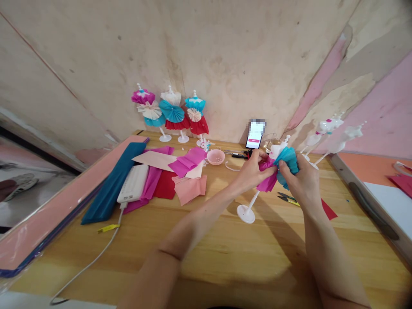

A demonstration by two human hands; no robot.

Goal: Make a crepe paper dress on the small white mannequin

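Two bare hands work over a wooden table (pixel 193 244) in the head view. The left hand (pixel 252 169) is closed, its fingers pinching gathered magenta crepe paper (pixel 266 182) at the waist of a small white mannequin stand (pixel 277 151). The right hand (pixel 301 180) curls firmly around bunched teal crepe paper (pixel 289 162) on the stand's other side. The stand leans, and its round base (pixel 246 213) sits low by the table, though whether it touches the wood cannot be told. Just beside the right hand lie yellow-handled scissors (pixel 287 198) and a red paper scrap (pixel 328 210). Ahead of the left hand sits a pink bowl (pixel 215 156) holding something pale, too small to identify. Beyond the bowl, a phone (pixel 254 138) stands propped upright, and three paper-dressed mannequins (pixel 172 111) stand by the wall. Two undressed white stands (pixel 331 135) lean at the right. Left of the bowl, a white power bank (pixel 133 183) rests on loose magenta and red paper sheets (pixel 164 184), beside a folded teal sheet (pixel 111 182).
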